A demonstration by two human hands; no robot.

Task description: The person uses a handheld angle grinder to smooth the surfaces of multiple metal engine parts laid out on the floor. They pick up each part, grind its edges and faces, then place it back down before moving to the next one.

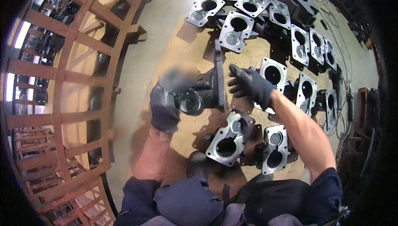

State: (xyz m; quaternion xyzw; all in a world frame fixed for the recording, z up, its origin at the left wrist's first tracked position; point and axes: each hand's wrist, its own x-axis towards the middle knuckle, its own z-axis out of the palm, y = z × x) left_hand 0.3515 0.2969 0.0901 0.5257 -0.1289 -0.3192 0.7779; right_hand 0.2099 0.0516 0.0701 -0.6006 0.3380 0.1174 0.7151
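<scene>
In my left hand [165,109], gloved in black, I grip a black cast-metal housing [203,89] by its left end. The housing is held on its side, its flat flange standing upright and edge-on to me. A round port shows on its near side; a blurred patch hides part of its left end. My right hand [248,86], also in a black glove, is just right of the flange, holding nothing, with thumb and fingers apart. Close behind it is a housing with a machined silver face [273,73]. Another silver-faced housing [230,138] lies nearer to me, below the held one.
Several more silver-faced housings [236,31] stand on the tan cardboard-like sheet [182,143], toward the back and right. A larger dark casting [292,2] sits at the far right. Brown metal racks [66,72] line the left side. Cables [346,52] run along the right floor.
</scene>
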